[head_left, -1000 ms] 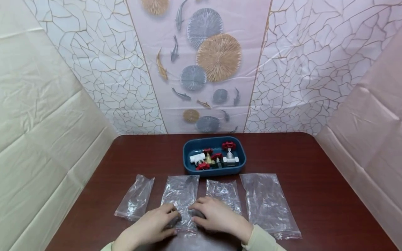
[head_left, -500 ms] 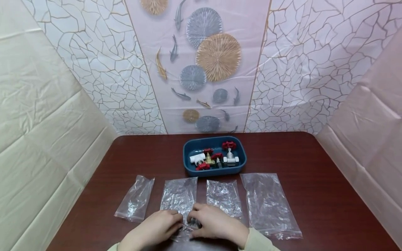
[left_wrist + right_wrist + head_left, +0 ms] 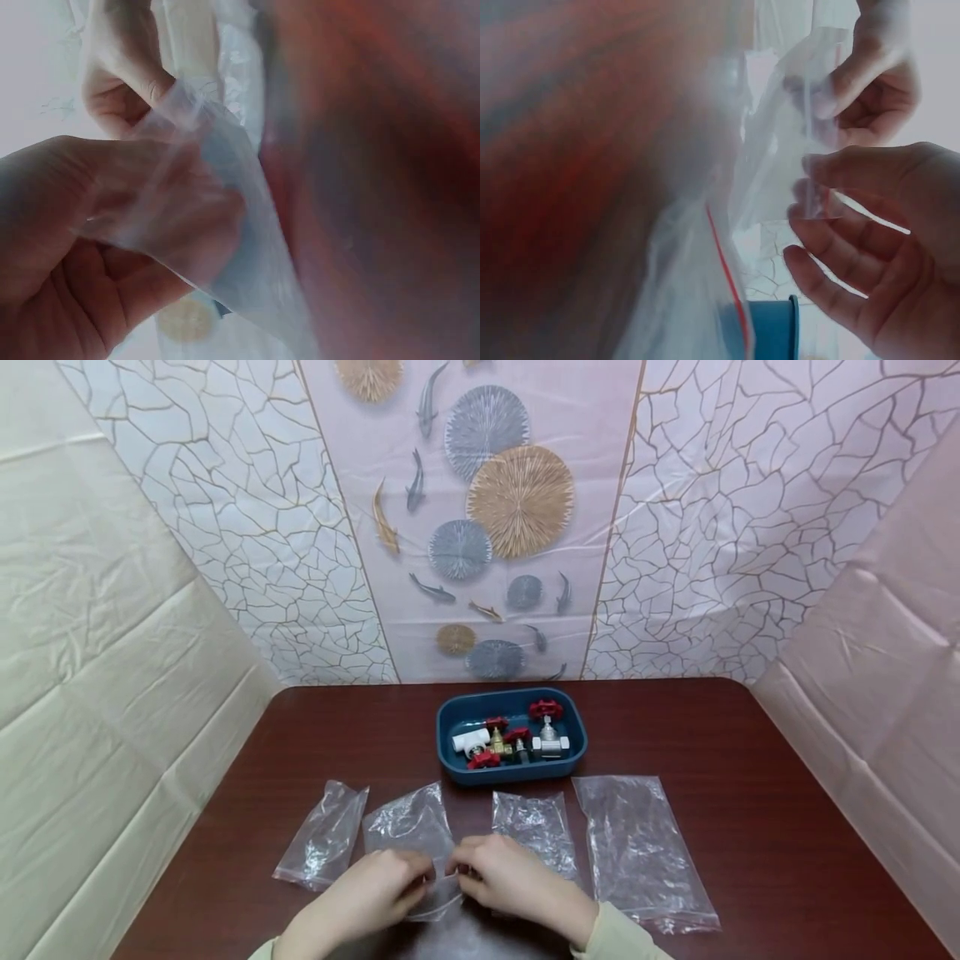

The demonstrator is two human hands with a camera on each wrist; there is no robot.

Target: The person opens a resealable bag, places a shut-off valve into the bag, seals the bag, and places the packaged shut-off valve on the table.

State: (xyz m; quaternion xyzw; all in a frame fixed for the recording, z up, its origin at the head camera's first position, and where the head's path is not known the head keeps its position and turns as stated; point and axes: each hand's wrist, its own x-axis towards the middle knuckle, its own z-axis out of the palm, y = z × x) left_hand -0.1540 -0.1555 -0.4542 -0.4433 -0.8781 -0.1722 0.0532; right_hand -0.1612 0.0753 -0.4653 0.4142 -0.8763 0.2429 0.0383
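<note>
A clear zip bag (image 3: 411,820) lies slanted on the table, its near mouth end raised between both hands. My left hand (image 3: 375,889) pinches one side of the mouth, thumb against the plastic in the right wrist view. Opposite it, my right hand (image 3: 517,877) pinches the other corner between thumb and fingertips. In the left wrist view, the left fingers (image 3: 202,217) show blurred through the film. Close up in the right wrist view, the bag's zip strip (image 3: 808,112) runs between the two thumbs.
Behind the bags stands a blue tray (image 3: 517,774) holding several red-handled valves (image 3: 551,743) and a white pipe fitting (image 3: 470,741). More clear bags lie alongside: a small left one (image 3: 322,839), one by the right hand (image 3: 536,827) and a large right one (image 3: 645,852).
The bag's far end has swung left and tilted, and its near mouth has come up between the fingers. The hands have shifted only slightly. The tray and other bags stay put.
</note>
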